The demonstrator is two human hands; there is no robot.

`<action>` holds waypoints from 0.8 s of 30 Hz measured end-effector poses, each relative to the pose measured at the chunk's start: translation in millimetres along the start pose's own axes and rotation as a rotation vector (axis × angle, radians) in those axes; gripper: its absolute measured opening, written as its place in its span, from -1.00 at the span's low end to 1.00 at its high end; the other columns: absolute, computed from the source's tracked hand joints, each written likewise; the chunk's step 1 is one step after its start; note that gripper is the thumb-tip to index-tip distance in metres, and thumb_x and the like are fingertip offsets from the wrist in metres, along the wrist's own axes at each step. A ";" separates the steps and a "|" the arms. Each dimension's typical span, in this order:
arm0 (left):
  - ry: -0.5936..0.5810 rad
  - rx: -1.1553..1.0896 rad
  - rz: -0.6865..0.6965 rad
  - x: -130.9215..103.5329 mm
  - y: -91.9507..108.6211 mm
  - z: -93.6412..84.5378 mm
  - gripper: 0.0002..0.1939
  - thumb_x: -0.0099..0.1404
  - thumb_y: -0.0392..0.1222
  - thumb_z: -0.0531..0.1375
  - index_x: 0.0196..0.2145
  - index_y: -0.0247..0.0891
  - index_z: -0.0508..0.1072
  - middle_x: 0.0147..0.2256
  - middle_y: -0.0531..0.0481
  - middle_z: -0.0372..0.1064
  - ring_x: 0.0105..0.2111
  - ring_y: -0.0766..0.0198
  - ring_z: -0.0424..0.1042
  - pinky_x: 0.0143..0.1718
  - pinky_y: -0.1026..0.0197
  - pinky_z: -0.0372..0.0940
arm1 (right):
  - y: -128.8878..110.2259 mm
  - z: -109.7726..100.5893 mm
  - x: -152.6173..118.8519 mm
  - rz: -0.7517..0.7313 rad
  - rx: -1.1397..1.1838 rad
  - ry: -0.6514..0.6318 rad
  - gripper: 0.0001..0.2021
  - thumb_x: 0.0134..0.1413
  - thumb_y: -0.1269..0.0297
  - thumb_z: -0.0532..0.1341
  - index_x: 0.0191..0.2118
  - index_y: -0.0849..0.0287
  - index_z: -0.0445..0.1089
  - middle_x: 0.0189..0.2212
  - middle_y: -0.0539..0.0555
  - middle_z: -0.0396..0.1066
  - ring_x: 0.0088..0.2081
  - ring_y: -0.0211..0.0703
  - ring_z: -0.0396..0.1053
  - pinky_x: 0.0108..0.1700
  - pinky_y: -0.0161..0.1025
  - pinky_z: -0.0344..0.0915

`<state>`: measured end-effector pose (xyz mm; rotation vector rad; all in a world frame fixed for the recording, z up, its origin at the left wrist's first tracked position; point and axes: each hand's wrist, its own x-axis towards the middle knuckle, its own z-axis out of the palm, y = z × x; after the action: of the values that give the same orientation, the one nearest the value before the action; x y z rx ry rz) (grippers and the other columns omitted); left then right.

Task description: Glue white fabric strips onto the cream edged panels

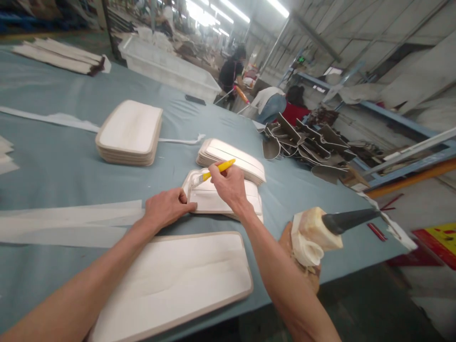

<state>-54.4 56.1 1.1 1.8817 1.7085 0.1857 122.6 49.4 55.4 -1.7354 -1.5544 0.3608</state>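
Observation:
My right hand [231, 186] is closed around a yellow-handled brush [225, 166]. The brush's pale bristles touch the left end of a white panel [217, 202] with a beige edge, the top one of a low stack. At that panel's lower left corner, my left hand [170, 207] pinches the edge, thumb toward the front and fingers curled. Just behind lies another stack of narrow white panels [235, 154]. A large stack of white panels [178, 280] lies under my forearms, partly hidden by them.
A squarish panel stack [130, 126] and white strips [71, 221] lie on the blue-green table [178, 111]. To the right stands a glue-crusted container [309, 232] with a dark nozzle. Dark cut pieces [302, 142], a white bin [167, 66] and people [231, 71] are farther back.

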 end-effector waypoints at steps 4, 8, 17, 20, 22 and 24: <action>0.001 0.006 -0.001 0.6 -0.6 1.2 -0.62 0.09 0.29 0.27 -0.38 -0.06 0.51 -0.30 -0.08 0.61 -0.25 -0.10 0.53 -0.25 0.08 0.18 | -1.1 11.3 -0.8 0.013 0.015 0.000 -0.64 0.29 0.13 0.13 -0.51 0.13 0.45 -0.62 0.01 0.41 -0.49 -0.16 0.37 -0.33 -0.24 0.26; -0.002 0.015 -0.003 1.1 -1.8 2.3 -0.61 0.09 0.31 0.27 -0.36 -0.05 0.53 -0.28 -0.08 0.62 -0.22 -0.11 0.54 -0.22 0.08 0.21 | 9.5 7.8 -4.5 0.041 -0.045 -0.020 -0.65 0.28 0.13 0.14 -0.50 0.11 0.46 -0.63 0.03 0.42 -0.47 -0.10 0.42 -0.34 -0.23 0.26; -0.030 0.053 -0.011 2.2 0.4 0.8 -0.59 0.14 0.29 0.23 -0.29 -0.07 0.56 -0.18 -0.14 0.64 -0.15 -0.17 0.55 -0.17 0.01 0.25 | 59.5 -52.4 -12.8 0.098 -0.155 0.060 -0.68 0.23 0.10 0.15 -0.43 0.15 0.50 -0.62 0.01 0.44 -0.48 -0.13 0.43 -0.39 -0.27 0.23; -0.048 0.063 -0.005 1.9 3.0 -2.6 -0.59 0.16 0.31 0.23 -0.32 -0.08 0.54 -0.18 -0.16 0.63 -0.20 -0.17 0.54 -0.20 -0.01 0.24 | 82.5 -77.7 -16.1 0.146 -0.170 0.113 -0.68 0.20 0.09 0.16 -0.45 0.16 0.50 -0.62 0.01 0.44 -0.48 -0.13 0.42 -0.38 -0.27 0.23; -0.048 0.056 -0.001 0.9 4.7 -5.2 -0.59 0.17 0.31 0.24 -0.34 -0.09 0.53 -0.20 -0.17 0.62 -0.24 -0.14 0.52 -0.21 -0.01 0.21 | 97.3 -93.9 -18.9 0.182 -0.162 0.156 -0.70 0.17 0.10 0.18 -0.47 0.16 0.49 -0.63 0.01 0.43 -0.48 -0.14 0.41 -0.37 -0.27 0.23; -0.047 0.037 0.012 0.5 4.8 -7.3 -0.58 0.19 0.31 0.26 -0.36 -0.10 0.52 -0.26 -0.13 0.60 -0.28 -0.09 0.48 -0.21 0.01 0.17 | 110.4 -108.8 -22.1 0.209 -0.149 0.195 -0.71 0.15 0.11 0.19 -0.49 0.15 0.48 -0.63 0.00 0.42 -0.48 -0.15 0.39 -0.36 -0.27 0.23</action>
<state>-53.7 59.0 9.4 1.9081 1.6808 0.1142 269.0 -5.3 45.6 -1.9923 -1.2930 0.1747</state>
